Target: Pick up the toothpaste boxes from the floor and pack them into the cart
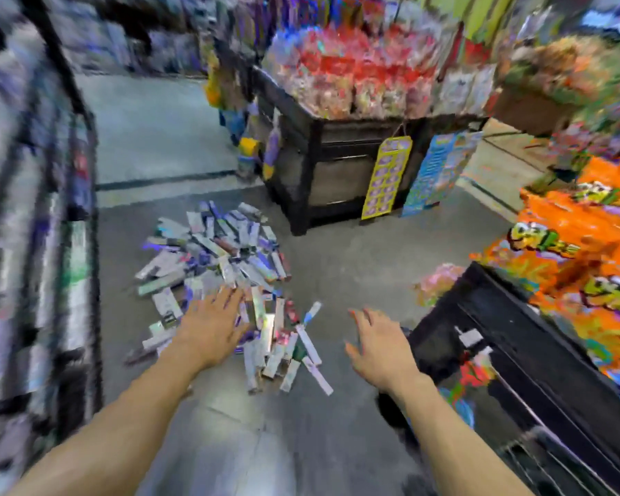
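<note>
Reaching is judged the step in hand: left hand point(212, 327) and right hand point(382, 349), fingers spread and empty, are held over silvery-purple cardboard toothpaste boxes point(222, 266) heaped on the grey floor point(355, 252); grasping is called for next.

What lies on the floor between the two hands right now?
In the head view, the near edge of the toothpaste box pile lies between the left hand and right hand, then bare floor.

Grey shop floor point(151, 137); dark display stands point(337, 173); blurred shelving point(33, 209)
</note>
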